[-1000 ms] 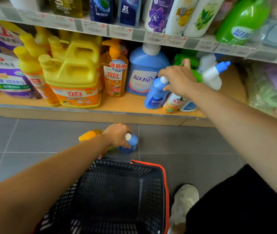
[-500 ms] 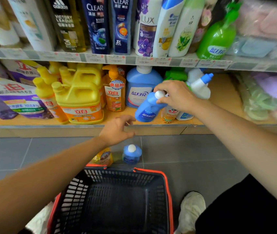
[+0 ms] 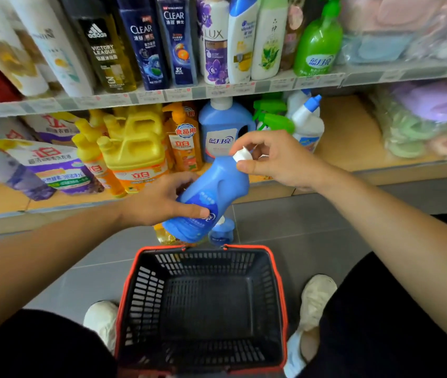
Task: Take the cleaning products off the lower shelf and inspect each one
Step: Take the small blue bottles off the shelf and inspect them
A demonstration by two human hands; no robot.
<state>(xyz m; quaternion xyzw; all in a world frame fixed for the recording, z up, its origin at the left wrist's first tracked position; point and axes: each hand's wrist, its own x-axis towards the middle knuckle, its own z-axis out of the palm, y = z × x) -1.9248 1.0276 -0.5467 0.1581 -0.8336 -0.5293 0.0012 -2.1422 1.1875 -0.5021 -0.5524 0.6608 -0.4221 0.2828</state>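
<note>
Head cam, L to R. On the lower shelf [image 3: 347, 137], far L: purple detergent bag [image 3: 53, 170], then yellow jugs [image 3: 135, 151] w/ orange labels. L hand [image 3: 162, 199] comes in from lower L, forearm slanting up. Its fingers wrap the lower body of the blue bottle [image 3: 217, 186], one digit laid across the label, the rest curled over the upper side.

Bottle is bright blue plastic w/ a pinched waist, pale print too blurred to read, and a white cap [image 3: 241, 154]. It's tilted, base down-L and cap up-R, held in the air in front of the shelf edge, past the far rim of the basket [image 3: 244, 246] (black mesh, red rim). Below it on the floor: yellow bottle [image 3: 163, 236] & small blue bottle [image 3: 221, 231], both partly hidden.

R hand [image 3: 279, 159] reaches in from lower R, thumb & fingertips pinching the cap. Behind, on the shelf: big blue jug [image 3: 222, 126], green sprayer [image 3: 277, 122], white bottle [image 3: 307, 124] w/ blue nozzle.
</note>
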